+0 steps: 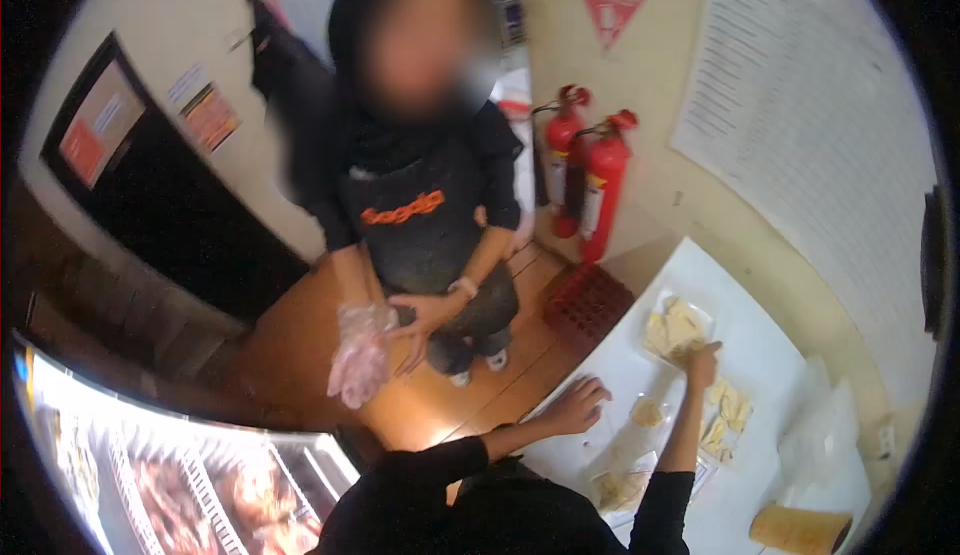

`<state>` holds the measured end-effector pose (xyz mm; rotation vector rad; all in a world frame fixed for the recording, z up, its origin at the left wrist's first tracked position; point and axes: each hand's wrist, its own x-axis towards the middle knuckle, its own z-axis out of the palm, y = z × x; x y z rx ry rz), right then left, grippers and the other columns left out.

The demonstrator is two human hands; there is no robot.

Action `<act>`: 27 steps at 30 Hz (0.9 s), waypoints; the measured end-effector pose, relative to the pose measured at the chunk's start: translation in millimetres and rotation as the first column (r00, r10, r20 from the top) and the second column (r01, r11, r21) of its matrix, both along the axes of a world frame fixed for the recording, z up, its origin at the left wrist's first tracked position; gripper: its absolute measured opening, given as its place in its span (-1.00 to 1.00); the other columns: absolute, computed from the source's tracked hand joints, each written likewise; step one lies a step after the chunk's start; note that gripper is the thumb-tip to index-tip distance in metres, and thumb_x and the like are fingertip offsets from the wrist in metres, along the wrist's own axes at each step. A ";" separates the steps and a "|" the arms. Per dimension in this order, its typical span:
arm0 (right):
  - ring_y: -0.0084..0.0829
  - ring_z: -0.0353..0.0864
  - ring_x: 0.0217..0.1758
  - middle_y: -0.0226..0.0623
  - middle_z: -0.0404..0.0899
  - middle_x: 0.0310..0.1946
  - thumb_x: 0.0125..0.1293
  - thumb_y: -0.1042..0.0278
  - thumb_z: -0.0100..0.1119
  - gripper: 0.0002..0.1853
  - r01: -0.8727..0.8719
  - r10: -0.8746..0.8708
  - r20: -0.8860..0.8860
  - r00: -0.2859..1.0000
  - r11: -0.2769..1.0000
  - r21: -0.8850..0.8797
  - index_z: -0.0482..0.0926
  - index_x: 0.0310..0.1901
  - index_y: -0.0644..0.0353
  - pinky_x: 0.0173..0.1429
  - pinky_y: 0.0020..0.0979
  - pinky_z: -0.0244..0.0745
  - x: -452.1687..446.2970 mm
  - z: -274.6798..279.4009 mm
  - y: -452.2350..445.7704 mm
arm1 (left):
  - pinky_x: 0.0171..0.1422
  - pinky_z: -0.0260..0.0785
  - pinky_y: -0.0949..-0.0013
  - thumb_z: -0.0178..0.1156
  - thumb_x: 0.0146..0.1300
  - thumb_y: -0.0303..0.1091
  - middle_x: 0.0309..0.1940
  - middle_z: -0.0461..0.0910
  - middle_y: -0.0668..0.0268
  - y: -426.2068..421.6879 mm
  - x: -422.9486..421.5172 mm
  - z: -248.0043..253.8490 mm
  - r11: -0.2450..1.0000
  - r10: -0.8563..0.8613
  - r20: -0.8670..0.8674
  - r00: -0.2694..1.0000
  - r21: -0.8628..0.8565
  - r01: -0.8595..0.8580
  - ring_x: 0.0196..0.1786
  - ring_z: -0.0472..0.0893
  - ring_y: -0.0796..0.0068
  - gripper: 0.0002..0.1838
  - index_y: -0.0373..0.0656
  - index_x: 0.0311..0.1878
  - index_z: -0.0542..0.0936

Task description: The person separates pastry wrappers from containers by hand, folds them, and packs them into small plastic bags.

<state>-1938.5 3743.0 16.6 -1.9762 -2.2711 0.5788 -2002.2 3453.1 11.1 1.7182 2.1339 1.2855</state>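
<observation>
My left hand [577, 406] rests at the near-left edge of the white table [620, 355], its fingers loosely bent and apart, holding nothing I can see. My right hand [703, 364] reaches to the lower right edge of a tray of pale yellow food pieces [673, 326]. Its fingers look curled, and whatever they hold is hidden. Just below lies another batch of pale yellow pieces [727, 417]. Between my arms is a small round portion of similar food [647, 412]. A container with pale food [618, 491] sits closer to my body.
Facing me stands a person in a black apron [420, 220], a plastic glove [361, 360] on one hand. Two fire extinguishers [604, 190] hang by the wall above a red crate [588, 303]. A lit meat display [215, 495] is at lower left. A cardboard roll [800, 531] and plastic bag [822, 435] lie right.
</observation>
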 end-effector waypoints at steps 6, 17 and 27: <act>0.07 0.58 -0.01 0.08 0.59 -0.11 0.04 0.18 0.16 -0.58 -0.001 0.001 -0.095 0.996 1.000 0.003 0.34 -0.06 0.11 0.06 -0.06 0.46 2.0 25.9 1.6 | 0.11 0.22 0.09 0.12 0.05 -0.48 -0.16 0.34 0.16 1.2 -0.3 0.7 1.000 0.028 -0.007 1.000 -0.005 -0.028 0.00 0.36 0.12 -0.73 -0.17 -0.12 0.43; 0.04 0.58 -0.04 -0.03 0.62 -0.16 -0.04 0.27 0.17 -0.60 0.007 0.000 -0.164 0.987 0.999 0.043 0.38 -0.11 0.07 0.01 -0.05 0.44 4.5 14.5 9.6 | 0.10 0.22 0.08 0.11 -0.01 -0.49 -0.16 0.33 0.15 5.8 1.3 -8.6 1.000 -0.009 0.066 0.998 0.008 0.008 -0.01 0.35 0.09 -0.71 -0.15 -0.16 0.41; 0.00 0.61 -0.08 -0.06 0.62 -0.19 -0.01 0.27 0.19 -0.62 0.027 -0.023 -0.135 0.991 0.999 0.027 0.37 -0.12 0.07 -0.04 -0.04 0.48 -0.8 27.2 -1.6 | 0.12 0.23 0.07 0.12 0.01 -0.50 -0.17 0.37 0.15 3.0 0.0 -4.4 0.999 0.004 -0.024 1.000 0.033 -0.003 -0.01 0.37 0.10 -0.71 -0.16 -0.13 0.43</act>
